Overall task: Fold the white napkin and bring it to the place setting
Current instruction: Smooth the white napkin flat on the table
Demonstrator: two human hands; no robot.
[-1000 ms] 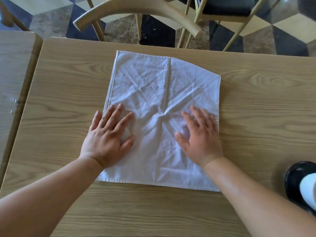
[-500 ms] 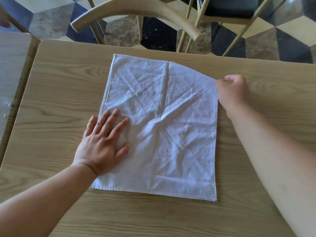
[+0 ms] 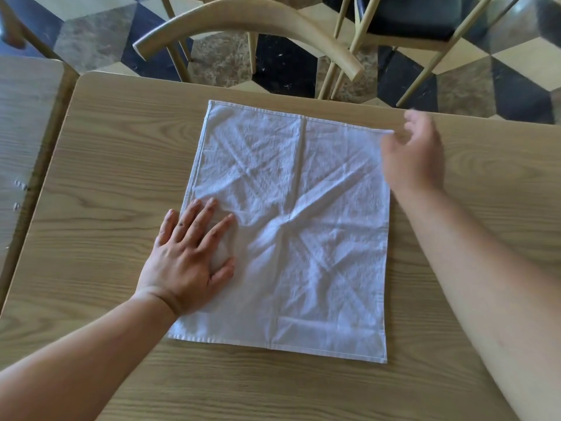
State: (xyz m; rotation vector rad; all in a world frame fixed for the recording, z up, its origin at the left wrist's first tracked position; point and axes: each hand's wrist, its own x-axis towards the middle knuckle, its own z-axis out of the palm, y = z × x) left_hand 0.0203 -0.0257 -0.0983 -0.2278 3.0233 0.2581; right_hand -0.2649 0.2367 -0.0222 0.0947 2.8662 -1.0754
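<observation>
A white napkin (image 3: pixel 303 226) lies spread open and creased on the wooden table (image 3: pixel 106 177). My left hand (image 3: pixel 188 256) rests flat on its near left part, fingers spread, pressing it down. My right hand (image 3: pixel 413 153) is at the napkin's far right corner, blurred, with thumb and fingers pinching the corner's edge. The far right corner is pulled out straight toward the table's far edge.
A curved wooden chair back (image 3: pixel 252 22) stands just beyond the table's far edge, with a second chair (image 3: pixel 409 28) to its right. Another table (image 3: pixel 21 132) adjoins on the left. The floor is patterned tile.
My right hand left the napkin's near right part, went to the far right corner and pulled it outward, straightening the far edge. My left hand stayed pressed on the napkin.
</observation>
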